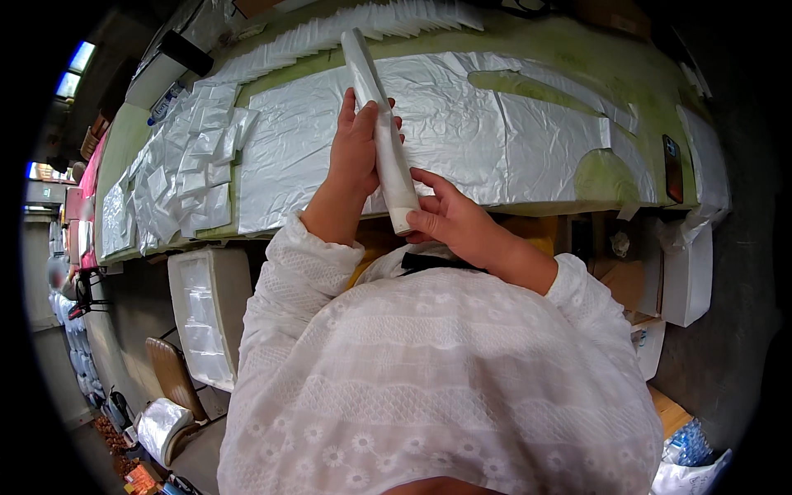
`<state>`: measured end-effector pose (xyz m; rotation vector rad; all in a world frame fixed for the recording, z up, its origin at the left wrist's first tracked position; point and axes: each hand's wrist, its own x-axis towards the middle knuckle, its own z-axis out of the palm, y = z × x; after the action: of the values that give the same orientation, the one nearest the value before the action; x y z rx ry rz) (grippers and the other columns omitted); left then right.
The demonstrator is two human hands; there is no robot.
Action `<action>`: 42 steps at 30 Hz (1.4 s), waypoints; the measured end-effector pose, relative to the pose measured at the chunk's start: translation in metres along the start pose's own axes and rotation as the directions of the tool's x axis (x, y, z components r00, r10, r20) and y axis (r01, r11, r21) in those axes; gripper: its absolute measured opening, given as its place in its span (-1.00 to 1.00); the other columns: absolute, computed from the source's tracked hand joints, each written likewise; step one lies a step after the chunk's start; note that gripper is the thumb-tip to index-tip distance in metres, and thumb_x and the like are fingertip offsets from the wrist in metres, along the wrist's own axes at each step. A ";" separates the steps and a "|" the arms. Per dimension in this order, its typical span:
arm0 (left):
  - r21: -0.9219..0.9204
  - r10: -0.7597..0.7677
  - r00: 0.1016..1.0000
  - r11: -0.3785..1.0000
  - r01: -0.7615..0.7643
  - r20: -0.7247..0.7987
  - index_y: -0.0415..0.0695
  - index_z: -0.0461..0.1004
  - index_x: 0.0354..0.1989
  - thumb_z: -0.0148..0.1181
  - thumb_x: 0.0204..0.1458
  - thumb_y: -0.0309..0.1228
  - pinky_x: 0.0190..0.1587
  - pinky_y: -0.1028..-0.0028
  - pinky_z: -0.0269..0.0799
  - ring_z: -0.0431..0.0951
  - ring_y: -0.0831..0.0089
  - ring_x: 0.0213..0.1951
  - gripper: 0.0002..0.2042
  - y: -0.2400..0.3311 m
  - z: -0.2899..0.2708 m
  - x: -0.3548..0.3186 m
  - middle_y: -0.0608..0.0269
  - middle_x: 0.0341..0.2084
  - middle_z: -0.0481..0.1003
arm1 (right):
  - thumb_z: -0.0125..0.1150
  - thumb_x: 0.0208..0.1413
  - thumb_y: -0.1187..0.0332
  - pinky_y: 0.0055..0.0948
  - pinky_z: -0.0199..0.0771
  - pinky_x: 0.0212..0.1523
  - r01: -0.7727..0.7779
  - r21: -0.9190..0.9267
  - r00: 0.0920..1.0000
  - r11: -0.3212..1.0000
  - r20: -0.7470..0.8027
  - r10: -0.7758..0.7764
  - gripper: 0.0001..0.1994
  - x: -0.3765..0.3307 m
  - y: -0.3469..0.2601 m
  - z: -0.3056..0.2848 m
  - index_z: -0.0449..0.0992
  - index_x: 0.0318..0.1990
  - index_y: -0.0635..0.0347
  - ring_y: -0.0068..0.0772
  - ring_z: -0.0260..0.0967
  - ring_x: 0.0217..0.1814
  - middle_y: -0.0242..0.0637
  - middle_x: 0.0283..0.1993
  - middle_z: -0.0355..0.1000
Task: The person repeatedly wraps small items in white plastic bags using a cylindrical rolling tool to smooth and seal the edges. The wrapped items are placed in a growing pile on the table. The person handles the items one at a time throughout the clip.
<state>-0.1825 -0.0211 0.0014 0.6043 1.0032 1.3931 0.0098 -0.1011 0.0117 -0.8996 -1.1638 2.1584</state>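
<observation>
A long, whitish roll of thin plastic film (386, 144) is held up at a slant above the near edge of the table. My left hand (360, 136) is wrapped round its middle, fingertips showing on the far side. At the roll's lower end, my right hand (445, 210) pinches it between thumb and fingers. Beneath and beyond lies a crinkled translucent plastic sheet (297, 140) spread across the green table. To its left sits a pile of small folded plastic packets (194, 157).
A row of overlapping folded packets (346, 31) runs along the table's far side. A phone (673, 169) lies at the right. Left of me stands a white foam box (206, 318) holding packets, with a brown chair (173, 375) beside it. A water bottle (165, 103) rests at the far left.
</observation>
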 end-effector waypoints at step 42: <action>0.315 -0.351 0.934 0.896 0.314 0.067 -0.27 0.48 0.11 0.23 0.25 -0.47 -0.13 0.32 0.61 0.61 0.33 -0.14 -0.71 0.006 -0.041 0.007 0.13 -0.11 0.56 | 0.37 0.08 0.29 -0.30 0.49 0.03 -0.039 -0.907 0.865 0.420 -0.241 -0.439 -0.56 -0.074 -0.038 -0.096 0.47 0.11 0.20 -0.21 0.49 -0.03 -0.19 -0.01 0.48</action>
<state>-0.2213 -0.0217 -0.0152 0.6941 1.1685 0.8964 0.1344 -0.0854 0.0277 -1.4707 -2.0537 0.8599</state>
